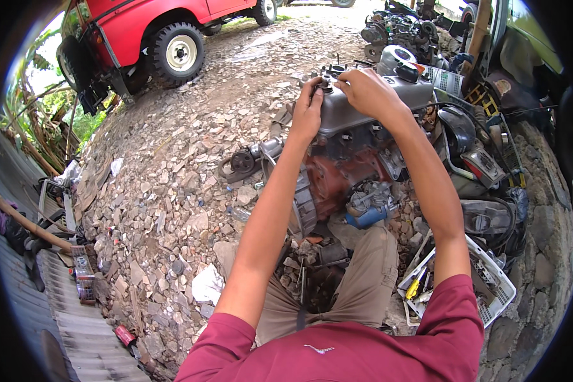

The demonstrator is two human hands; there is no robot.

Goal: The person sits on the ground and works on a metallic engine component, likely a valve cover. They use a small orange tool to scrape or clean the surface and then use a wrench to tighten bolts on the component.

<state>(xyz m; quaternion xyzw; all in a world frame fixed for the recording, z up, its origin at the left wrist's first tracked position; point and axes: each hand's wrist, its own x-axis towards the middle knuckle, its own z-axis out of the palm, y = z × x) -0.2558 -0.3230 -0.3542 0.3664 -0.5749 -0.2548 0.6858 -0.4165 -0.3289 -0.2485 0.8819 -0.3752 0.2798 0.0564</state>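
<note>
The small metal fitting (326, 83) sits at the left end of the grey engine cover (345, 116), between my hands. My left hand (307, 109) bends at its left side; my right hand (370, 92) curls just right. I can't tell whether either grips. Beyond stands a red vehicle (130, 32).

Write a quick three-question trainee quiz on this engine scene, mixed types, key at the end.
1. True or false: the left grip and right grip are at opposite ends of the grey metal engine cover.

2. Which lies in the white plastic crate at lower right?
A) a red can
B) a slim yellow-handled tool
C) a black-tyred wheel

3. What is parked at the picture's upper left?

Key:
1. False; they are close together near its left end.
2. B
3. A boxy red vehicle.
</note>
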